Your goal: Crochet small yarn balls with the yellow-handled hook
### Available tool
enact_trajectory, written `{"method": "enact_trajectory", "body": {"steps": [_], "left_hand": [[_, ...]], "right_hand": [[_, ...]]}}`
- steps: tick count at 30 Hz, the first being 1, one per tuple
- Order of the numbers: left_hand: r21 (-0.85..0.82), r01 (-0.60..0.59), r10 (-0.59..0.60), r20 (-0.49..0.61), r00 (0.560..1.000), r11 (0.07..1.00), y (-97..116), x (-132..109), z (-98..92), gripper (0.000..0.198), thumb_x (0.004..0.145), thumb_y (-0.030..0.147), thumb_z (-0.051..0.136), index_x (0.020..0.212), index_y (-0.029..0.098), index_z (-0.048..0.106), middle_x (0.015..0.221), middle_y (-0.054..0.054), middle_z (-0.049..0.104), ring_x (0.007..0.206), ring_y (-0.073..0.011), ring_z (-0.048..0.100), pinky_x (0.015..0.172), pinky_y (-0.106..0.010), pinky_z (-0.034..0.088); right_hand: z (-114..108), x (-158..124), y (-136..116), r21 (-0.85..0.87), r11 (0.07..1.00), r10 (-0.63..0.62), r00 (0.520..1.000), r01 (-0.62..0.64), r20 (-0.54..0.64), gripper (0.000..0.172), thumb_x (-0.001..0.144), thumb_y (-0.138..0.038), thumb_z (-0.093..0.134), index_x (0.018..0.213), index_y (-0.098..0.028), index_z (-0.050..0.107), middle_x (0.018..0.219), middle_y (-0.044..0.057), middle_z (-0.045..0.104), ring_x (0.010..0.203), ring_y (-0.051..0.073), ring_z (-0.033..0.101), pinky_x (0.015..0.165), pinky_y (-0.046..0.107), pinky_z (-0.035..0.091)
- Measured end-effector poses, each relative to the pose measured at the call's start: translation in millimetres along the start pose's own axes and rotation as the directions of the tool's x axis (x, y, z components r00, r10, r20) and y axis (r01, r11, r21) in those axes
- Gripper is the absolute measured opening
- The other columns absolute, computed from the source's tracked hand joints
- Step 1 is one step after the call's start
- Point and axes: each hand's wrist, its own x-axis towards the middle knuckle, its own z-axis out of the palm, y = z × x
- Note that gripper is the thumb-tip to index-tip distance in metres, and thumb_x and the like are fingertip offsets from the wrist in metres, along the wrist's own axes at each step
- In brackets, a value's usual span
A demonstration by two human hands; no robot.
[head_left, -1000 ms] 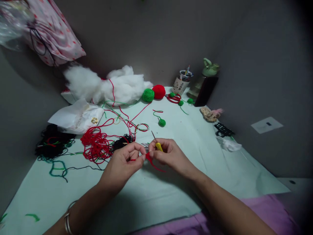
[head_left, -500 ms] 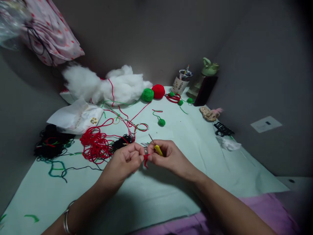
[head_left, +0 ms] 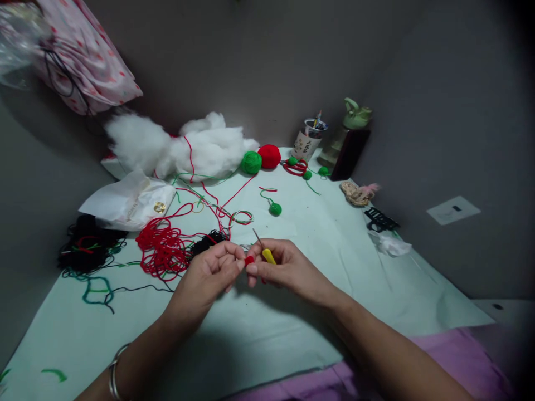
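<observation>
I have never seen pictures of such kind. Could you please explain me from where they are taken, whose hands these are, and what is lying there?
There is no machine here: these are a person's bare hands, seen by a camera on that person's head, facing forward and down. The grip of the right hand holds a yellow-handled tool with a thin shaft. A small red piece sits between its fingertips and those of the left hand. On the pale green surface lie tangled red yarn, black yarn, a green ball and white stuffing.
</observation>
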Motion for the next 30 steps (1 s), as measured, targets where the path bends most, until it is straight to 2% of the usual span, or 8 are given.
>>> {"method": "enact_trajectory", "body": {"steps": [3,6,8,12,15,17,24,30], "left_hand": [[0.086,-0.024,0.027,-0.031,0.999,0.996,2.2,-0.6,1.7,0.029,0.094,0.049,0.061,0.092,0.021,0.057,0.059,0.009,0.038,0.056,-0.0122,0.032,0.054,-0.026,0.024],[0.167,-0.036,0.034,0.014,0.999,0.985,6.0,-3.0,3.4,0.03,0.095,0.049,0.058,0.086,0.021,0.056,0.059,0.009,0.036,0.054,-0.0119,0.028,0.052,-0.026,0.022],[0.223,-0.048,0.045,0.017,0.999,0.974,9.2,-5.0,3.5,0.029,0.094,0.048,0.057,0.083,0.021,0.057,0.058,0.009,0.037,0.054,-0.0122,0.029,0.052,-0.026,0.023],[0.369,-0.118,0.173,-0.118,0.978,0.922,14.0,-6.5,3.0,0.023,0.089,0.041,0.063,0.085,0.02,0.07,0.072,0.002,0.053,0.061,-0.0134,0.042,0.057,-0.026,0.032],[0.38,-0.157,0.25,-0.21,0.945,0.912,13.7,-5.0,4.3,0.021,0.085,0.037,0.068,0.098,0.021,0.073,0.08,0.002,0.054,0.059,-0.0121,0.043,0.057,-0.026,0.034],[0.358,-0.152,0.237,-0.207,0.949,0.921,12.6,-3.9,5.1,0.021,0.084,0.036,0.069,0.097,0.021,0.073,0.078,0.002,0.053,0.059,-0.0124,0.044,0.056,-0.026,0.034],[0.242,-0.006,0.037,-0.125,0.991,0.97,15.1,-3.0,1.9,0.029,0.083,0.046,0.066,0.092,0.018,0.066,0.067,0.003,0.052,0.062,-0.0148,0.043,0.058,-0.027,0.032],[0.224,0.022,0.002,-0.109,0.994,0.974,16.4,-2.6,3.2,0.025,0.08,0.043,0.068,0.085,0.019,0.061,0.065,0.005,0.047,0.06,-0.0126,0.04,0.055,-0.025,0.029]], "right_hand": [[-1.6,1.8,4.0,0.028,0.999,-0.027,0.998,0.028,-0.052,0.027,0.084,-0.042,0.078,0.086,-0.02,0.063,0.059,-0.005,0.063,0.047,0.007,0.035,0.044,0.023,0.022],[-5.1,4.0,7.4,0.074,0.995,-0.055,0.992,0.063,-0.115,0.031,0.083,-0.046,0.079,0.086,-0.02,0.061,0.054,-0.008,0.058,0.044,0.006,0.032,0.043,0.022,0.02],[-6.7,4.2,6.7,0.066,0.996,-0.058,0.992,0.066,-0.116,0.032,0.084,-0.046,0.078,0.086,-0.02,0.062,0.054,-0.008,0.056,0.044,0.006,0.032,0.043,0.022,0.021],[-5.0,3.0,1.3,-0.041,0.994,-0.107,0.984,0.102,-0.142,0.033,0.08,-0.046,0.081,0.08,-0.018,0.064,0.056,-0.006,0.059,0.048,0.007,0.043,0.048,0.022,0.03],[0.4,2.6,0.5,-0.07,0.992,-0.114,0.982,0.104,-0.153,0.034,0.075,-0.043,0.086,0.075,-0.018,0.063,0.056,-0.007,0.057,0.05,0.008,0.048,0.051,0.023,0.036],[4.2,2.3,2.6,-0.07,0.993,-0.1,0.986,0.091,-0.13,0.034,0.074,-0.042,0.086,0.074,-0.019,0.062,0.055,-0.007,0.056,0.049,0.008,0.046,0.051,0.023,0.036],[7.4,-0.7,5.0,-0.099,0.993,-0.075,0.992,0.065,-0.103,0.027,0.077,-0.035,0.084,0.077,-0.018,0.064,0.059,-0.005,0.057,0.054,0.009,0.045,0.053,0.025,0.034],[5.7,-0.9,5.9,-0.114,0.987,-0.125,0.987,0.113,-0.105,0.023,0.079,-0.034,0.082,0.082,-0.018,0.065,0.064,-0.005,0.054,0.056,0.009,0.04,0.052,0.025,0.029]]}}
